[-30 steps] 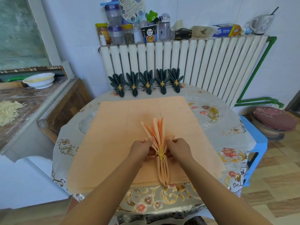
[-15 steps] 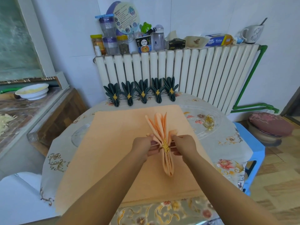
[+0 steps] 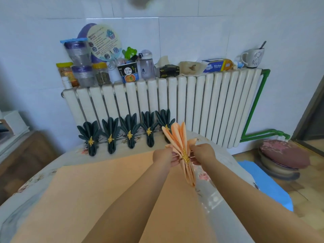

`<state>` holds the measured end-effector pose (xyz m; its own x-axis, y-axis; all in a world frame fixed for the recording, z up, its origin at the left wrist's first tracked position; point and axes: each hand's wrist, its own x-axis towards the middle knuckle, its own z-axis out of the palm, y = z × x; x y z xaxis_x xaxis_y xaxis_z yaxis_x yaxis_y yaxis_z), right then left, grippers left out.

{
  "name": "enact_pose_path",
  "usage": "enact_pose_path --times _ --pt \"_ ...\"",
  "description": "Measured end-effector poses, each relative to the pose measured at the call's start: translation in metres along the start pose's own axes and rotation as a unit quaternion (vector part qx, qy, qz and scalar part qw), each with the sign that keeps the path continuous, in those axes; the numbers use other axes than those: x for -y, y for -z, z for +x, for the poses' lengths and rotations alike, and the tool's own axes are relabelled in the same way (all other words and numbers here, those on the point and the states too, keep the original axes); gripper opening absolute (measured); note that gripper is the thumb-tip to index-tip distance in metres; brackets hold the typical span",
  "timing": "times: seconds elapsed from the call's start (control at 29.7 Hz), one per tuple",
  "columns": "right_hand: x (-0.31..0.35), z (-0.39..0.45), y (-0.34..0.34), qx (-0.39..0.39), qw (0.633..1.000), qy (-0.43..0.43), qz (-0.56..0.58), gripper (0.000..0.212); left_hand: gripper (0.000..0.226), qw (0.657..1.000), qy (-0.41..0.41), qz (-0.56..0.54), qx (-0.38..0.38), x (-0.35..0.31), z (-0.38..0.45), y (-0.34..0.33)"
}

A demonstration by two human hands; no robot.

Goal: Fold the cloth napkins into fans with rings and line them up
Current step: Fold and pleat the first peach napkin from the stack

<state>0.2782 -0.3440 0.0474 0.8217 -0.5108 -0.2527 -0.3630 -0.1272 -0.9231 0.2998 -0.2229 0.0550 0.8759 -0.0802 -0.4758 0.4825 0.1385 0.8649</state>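
Observation:
A peach napkin fan (image 3: 178, 137) with a gold wheat-shaped ring (image 3: 185, 156) at its waist is held up above the table. My left hand (image 3: 164, 156) pinches it from the left at the ring, my right hand (image 3: 202, 153) from the right. Its pleats spread upward and its tail hangs down. Behind it, several dark green napkin fans (image 3: 129, 131) with gold rings lie in a row along the table's far edge, the rightmost partly hidden by the peach fan. A flat peach cloth (image 3: 98, 190) covers the table under my arms.
A white radiator (image 3: 201, 106) stands behind the table, its top crowded with jars, a bottle, boxes and a mug (image 3: 253, 57). A blue stool (image 3: 268, 185) and a cushioned pot (image 3: 284, 155) sit at the right. A wooden cabinet (image 3: 22, 155) is at the left.
Both hands have lifted the peach fan off the flat cloth and carried it up and toward the far right, near the green row. My view has tilted up.

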Motion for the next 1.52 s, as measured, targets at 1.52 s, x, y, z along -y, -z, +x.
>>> enact_pose_path --times 1.52 --pt "0.001 -0.043 -0.008 0.026 0.986 0.101 -0.131 0.027 0.051 0.993 -0.031 0.108 -0.046 0.013 -0.054 0.012"
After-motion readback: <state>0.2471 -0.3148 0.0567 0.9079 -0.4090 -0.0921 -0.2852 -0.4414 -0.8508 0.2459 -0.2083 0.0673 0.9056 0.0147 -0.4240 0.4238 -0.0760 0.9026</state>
